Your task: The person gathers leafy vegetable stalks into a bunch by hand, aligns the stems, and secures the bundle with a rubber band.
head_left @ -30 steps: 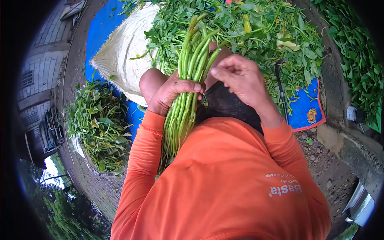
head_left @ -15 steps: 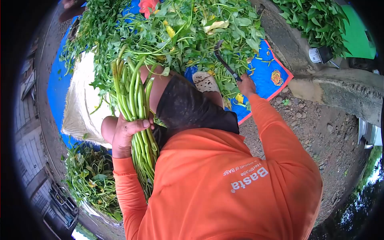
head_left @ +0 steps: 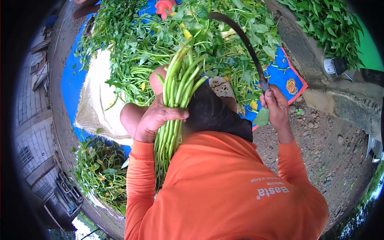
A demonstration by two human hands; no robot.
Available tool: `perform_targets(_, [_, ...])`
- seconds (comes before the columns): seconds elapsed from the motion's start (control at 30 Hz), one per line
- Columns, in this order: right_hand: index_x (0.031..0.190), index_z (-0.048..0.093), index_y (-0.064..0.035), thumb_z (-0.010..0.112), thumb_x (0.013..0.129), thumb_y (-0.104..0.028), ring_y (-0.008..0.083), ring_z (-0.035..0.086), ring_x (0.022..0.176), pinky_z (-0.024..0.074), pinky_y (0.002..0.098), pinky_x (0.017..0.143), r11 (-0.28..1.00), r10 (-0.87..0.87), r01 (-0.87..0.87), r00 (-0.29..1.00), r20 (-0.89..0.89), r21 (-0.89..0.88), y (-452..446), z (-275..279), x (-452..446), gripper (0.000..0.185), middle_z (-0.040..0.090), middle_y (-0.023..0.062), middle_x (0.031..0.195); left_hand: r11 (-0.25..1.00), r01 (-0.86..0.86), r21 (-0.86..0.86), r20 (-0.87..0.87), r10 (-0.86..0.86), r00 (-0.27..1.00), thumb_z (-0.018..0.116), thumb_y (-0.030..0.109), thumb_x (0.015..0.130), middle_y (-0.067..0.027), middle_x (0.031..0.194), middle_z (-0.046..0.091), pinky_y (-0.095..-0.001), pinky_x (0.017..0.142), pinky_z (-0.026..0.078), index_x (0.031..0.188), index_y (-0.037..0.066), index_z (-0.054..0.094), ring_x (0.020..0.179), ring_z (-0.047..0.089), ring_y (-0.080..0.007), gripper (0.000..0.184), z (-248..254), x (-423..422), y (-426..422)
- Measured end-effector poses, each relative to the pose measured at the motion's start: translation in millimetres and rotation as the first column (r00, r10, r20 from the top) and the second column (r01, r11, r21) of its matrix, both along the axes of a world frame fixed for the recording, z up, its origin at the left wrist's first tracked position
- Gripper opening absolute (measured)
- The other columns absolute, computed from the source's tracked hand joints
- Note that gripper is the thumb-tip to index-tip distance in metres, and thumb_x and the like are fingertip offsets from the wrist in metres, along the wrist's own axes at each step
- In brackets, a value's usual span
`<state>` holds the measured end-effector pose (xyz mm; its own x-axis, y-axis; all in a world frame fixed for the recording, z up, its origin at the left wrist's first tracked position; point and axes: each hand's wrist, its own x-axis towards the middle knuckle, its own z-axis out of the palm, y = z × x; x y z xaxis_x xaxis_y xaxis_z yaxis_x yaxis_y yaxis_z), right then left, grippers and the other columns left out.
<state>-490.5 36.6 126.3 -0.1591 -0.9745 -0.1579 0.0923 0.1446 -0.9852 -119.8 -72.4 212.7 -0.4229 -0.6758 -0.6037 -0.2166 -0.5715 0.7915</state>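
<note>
A bundle of long green stems is gripped in my left hand, its cut ends pointing up and its lower part along my forearm and shirt. My right hand is wrapped round the handle of a curved dark sickle, raised over the greens with its blade arching up and to the left. A single leaf hangs just below the right hand. Loose leafy greens lie heaped beyond my knees.
A blue sheet with a red edge holds rubber bands. A pale sack lies left, above another heap of greens. A concrete ledge and bundled leaves are at the right. Part of another person shows at the top left.
My right hand, empty near the bundle at first, has gone to the sickle on the sheet, taken hold of it and lifted it. My left hand still holds the stems. The view has shifted.
</note>
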Motion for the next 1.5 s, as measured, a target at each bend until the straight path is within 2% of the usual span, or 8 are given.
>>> perform_targets(0.53, [0.124,0.072,0.0046,0.07,0.11,-0.033,0.0143,0.061,0.075,0.0511,0.0321,0.069,0.896,0.398,-0.445,0.799,-0.45,0.003,-46,35,31,0.04,0.07,0.009,0.091,0.967,0.143,-0.212,0.053,-0.135,0.989,0.09,0.001,0.076,-0.0019,0.103,0.073,-0.0349,0.08,0.059,0.127,0.001,0.071,0.087,0.068,-0.013,0.054,8,-14,4])
perform_targets(0.7, [0.125,0.074,-0.0019,0.067,0.109,-0.033,0.03,0.068,0.077,0.0541,0.0404,0.072,0.922,0.384,-0.292,0.766,-0.515,0.253,-10,-85,-12,0.035,0.074,0.0191,0.092,0.989,-0.151,0.006,-0.229,0.148,0.962,0.086,-0.003,0.075,-0.0022,0.107,0.071,-0.0317,0.086,0.056,0.144,0.005,0.059,0.091,0.066,-0.0148,0.075,27,26,12])
perform_targets(0.9, [0.122,0.073,-0.0088,0.067,0.108,-0.035,0.0424,0.072,0.086,0.0539,0.0496,0.075,0.992,0.107,-0.031,0.706,-0.7,0.12,-10,-232,-18,0.03,0.075,0.02,0.093,0.983,-0.164,-0.085,-0.057,0.159,0.986,0.088,0.001,0.074,-0.007,0.105,0.073,-0.0338,0.078,0.059,0.137,0.0,0.063,0.085,0.07,-0.0186,0.068,24,40,14])
perform_targets(1.03, [0.128,0.071,-0.0044,0.069,0.102,-0.025,0.0476,0.072,0.104,0.0566,0.0559,0.09,0.93,0.345,-0.138,0.65,-0.677,0.341,-15,-245,-24,0.033,0.076,0.0249,0.109,0.972,-0.213,-0.103,0.144,0.226,0.963,0.087,0.026,0.072,-0.0101,0.085,0.068,-0.0356,0.066,0.054,0.106,-0.004,0.071,0.074,0.067,-0.0211,0.048,62,73,40])
perform_targets(1.1, [0.132,0.072,-0.0065,0.066,0.103,-0.024,0.0456,0.075,0.103,0.0577,0.0556,0.09,0.958,0.281,-0.134,0.609,-0.742,0.253,-6,-207,-26,0.034,0.079,0.0218,0.11,0.95,-0.281,-0.133,0.052,0.29,0.956,0.088,0.023,0.071,-0.0098,0.085,0.063,-0.034,0.064,0.054,0.134,-0.006,0.06,0.071,0.064,-0.022,0.074,85,110,62])
perform_targets(1.2, [0.127,0.075,-0.0067,0.066,0.103,-0.025,0.0441,0.077,0.099,0.059,0.0549,0.09,0.83,0.146,0.077,0.926,-0.349,0.553,-14,-192,-70,0.032,0.081,0.0181,0.108,0.951,-0.308,0.017,-0.094,0.308,0.947,0.091,0.015,0.074,-0.0118,0.087,0.064,-0.0344,0.061,0.061,0.149,-0.004,0.046,0.071,0.066,-0.0209,0.089,88,133,82])
perform_targets(1.3, [0.113,0.078,-0.0083,0.066,0.098,-0.021,0.0406,0.074,0.108,0.0585,0.0507,0.095,0.767,-0.033,0.534,0.587,-0.809,0.355,2,-261,-124,0.022,0.079,0.0196,0.109,0.925,-0.377,0.054,-0.077,0.38,0.922,0.09,0.014,0.072,-0.0119,0.084,0.065,-0.0345,0.06,0.061,0.142,-0.003,0.052,0.068,0.066,-0.0218,0.081,38,89,87])
perform_targets(1.5, [0.109,0.079,-0.0138,0.069,0.096,-0.03,0.0414,0.074,0.11,0.0587,0.0526,0.098,0.447,-0.414,0.895,0.192,-0.89,-0.015,12,-292,-193,0.023,0.077,0.0178,0.125,0.982,-0.152,-0.109,0.134,0.166,0.977,0.088,0.032,0.074,-0.0129,0.083,0.068,-0.0353,0.062,0.058,0.124,-0.006,0.059,0.072,0.069,-0.0232,0.069,-8,34,47])
